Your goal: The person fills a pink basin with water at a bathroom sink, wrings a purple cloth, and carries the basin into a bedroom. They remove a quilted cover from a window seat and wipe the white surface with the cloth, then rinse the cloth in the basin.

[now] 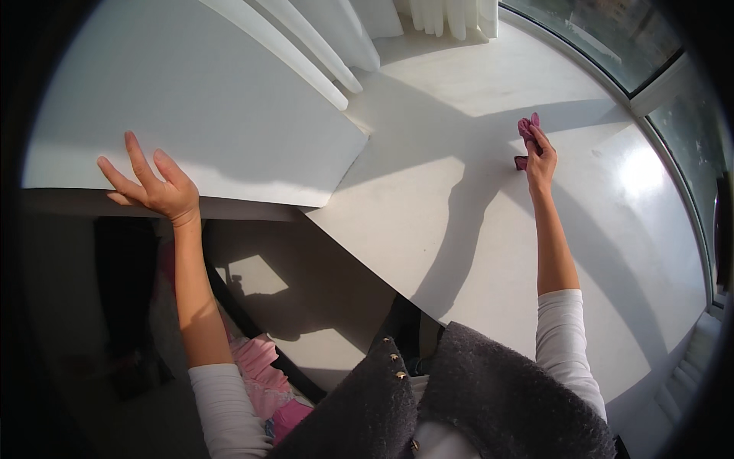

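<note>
My right hand (541,158) is stretched far out over the white ledge (413,245) by the window. Its fingers are closed on a crumpled dark pink cloth (526,127), part of which sticks out past the fingertips and part below the hand. Whether the cloth touches the ledge is hard to tell. My left hand (159,190) is raised at the near edge of a white board-like surface (199,99), fingers spread and nothing in them. I cannot tell whether it rests on that surface.
White curtains (336,46) hang at the back. A curved window (612,34) borders the ledge on the right. Pink clothing (260,363) lies in the dark area below my left arm, beside a dark curved rim (222,294). Sunlight and arm shadows cross the ledge.
</note>
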